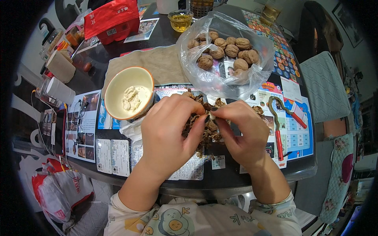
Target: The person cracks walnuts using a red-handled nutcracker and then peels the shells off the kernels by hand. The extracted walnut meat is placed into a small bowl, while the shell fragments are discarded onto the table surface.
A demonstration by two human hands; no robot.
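Note:
My left hand (174, 125) and my right hand (243, 131) meet over a pile of broken walnut shells (211, 131). Between the fingertips of both is a small pale piece of walnut kernel (211, 116), mostly covered by the fingers. Left of my left hand stands a cream bowl with an orange rim (113, 101), holding peeled pale walnut kernels (132, 98). Beyond the hands, whole walnuts (231, 50) lie in an open clear plastic bag (192, 72). A nutcracker with red handles (278, 132) rests spread on papers to the right of my right hand.
A beige cloth (165, 63) lies behind the bowl. Eyeglasses (79, 132) rest on a printed sheet at the left. A glass cup of yellow liquid (180, 22) and a red pouch (115, 22) stand at the back. A white cup (60, 91) is at the left.

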